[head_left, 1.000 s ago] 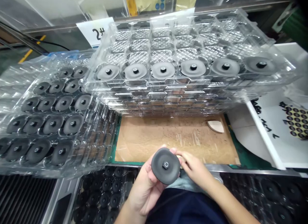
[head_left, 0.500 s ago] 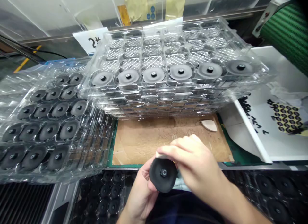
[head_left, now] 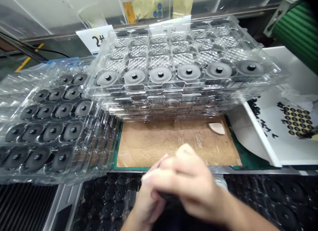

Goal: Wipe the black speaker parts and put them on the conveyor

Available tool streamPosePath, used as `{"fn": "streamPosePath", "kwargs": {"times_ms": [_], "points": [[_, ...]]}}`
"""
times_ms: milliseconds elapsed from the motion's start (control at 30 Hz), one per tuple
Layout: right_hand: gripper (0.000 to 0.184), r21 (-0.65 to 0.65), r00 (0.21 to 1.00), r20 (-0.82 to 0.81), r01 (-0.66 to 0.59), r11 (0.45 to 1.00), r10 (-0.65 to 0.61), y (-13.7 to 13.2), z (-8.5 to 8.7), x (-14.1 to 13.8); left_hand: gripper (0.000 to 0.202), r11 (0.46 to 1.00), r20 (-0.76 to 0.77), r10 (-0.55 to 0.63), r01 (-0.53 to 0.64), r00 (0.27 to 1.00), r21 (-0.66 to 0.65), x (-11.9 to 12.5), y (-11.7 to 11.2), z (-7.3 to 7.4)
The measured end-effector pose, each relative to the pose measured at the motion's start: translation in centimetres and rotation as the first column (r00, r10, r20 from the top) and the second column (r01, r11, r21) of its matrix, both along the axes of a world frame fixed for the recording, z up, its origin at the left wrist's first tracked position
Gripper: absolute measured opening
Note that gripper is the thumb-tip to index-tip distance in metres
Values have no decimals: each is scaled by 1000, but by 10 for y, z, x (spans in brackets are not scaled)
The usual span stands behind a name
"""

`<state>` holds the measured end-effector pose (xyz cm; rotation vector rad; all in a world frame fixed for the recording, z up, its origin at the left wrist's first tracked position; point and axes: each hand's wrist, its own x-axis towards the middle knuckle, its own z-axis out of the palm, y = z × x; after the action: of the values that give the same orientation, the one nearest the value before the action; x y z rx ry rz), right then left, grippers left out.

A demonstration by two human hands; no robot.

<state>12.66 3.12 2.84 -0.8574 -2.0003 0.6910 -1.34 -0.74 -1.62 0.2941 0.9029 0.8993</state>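
Observation:
Near the bottom middle of the view my right hand lies over my left hand, both blurred. Between them only a dark sliver of the black round disc shows; the rest is hidden under my right fingers. Both hands hover over the front edge of the brown board. A stack of clear plastic trays stands behind the board, and its top tray carries one front row of grey discs.
Left of the board lies a bagged clear tray filled with black discs. A white box with a sheet of small black rings sits at the right. More black discs lie in trays below the bench edge. A green roller is at the top right.
My right hand has moved over the disc and left hand, covering the disc that was plainly visible before. Both hands dropped slightly lower in view.

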Motion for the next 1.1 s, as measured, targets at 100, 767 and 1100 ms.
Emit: {"fn": "streamPosePath", "kwargs": {"times_ms": [100, 767, 1100], "points": [[23, -314, 964, -10, 249, 916, -266, 8, -24, 17, 70, 995, 102, 65, -72, 993, 72, -2, 3, 3], [26, 38, 981, 143, 128, 991, -132, -3, 5, 11, 65, 995, 167, -8, -9, 986, 99, 1, 6, -2], [32, -57, 980, 192, 69, 996, -57, 1, -3, 4, 60, 997, 116, 38, -45, 993, 59, 1, 6, -7]]}}
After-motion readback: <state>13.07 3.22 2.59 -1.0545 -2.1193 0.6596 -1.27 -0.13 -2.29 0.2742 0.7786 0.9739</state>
